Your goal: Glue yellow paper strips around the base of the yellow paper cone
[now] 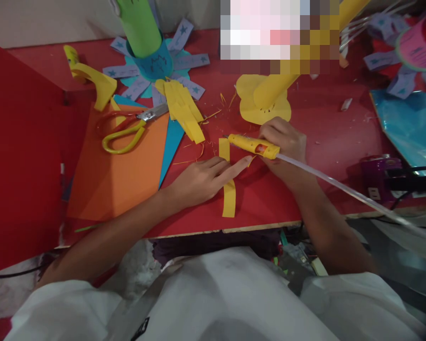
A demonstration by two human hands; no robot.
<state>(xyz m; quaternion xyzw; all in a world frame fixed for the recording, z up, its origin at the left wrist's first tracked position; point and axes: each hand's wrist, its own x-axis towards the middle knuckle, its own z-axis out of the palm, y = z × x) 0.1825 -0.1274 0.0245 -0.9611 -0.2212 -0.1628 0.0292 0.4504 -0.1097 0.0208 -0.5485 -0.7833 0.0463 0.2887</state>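
A yellow paper strip (228, 196) lies upright on the red table (326, 137) near its front edge. My left hand (202, 177) rests flat across the strip, fingers stretched out and pressing it down. My right hand (284, 142) is closed around a yellow glue gun (253, 146), whose nozzle points left at the strip's upper end. A clear glue stick (341, 187) trails from the gun's back toward the lower right.
Yellow-handled scissors (128, 130) lie on an orange sheet (117, 175) at the left. Behind them are a pile of yellow strips (182, 109), a green and blue paper tube craft (147, 42) and a yellow tube craft (264, 97). A purple power strip (378, 177) sits at the right edge.
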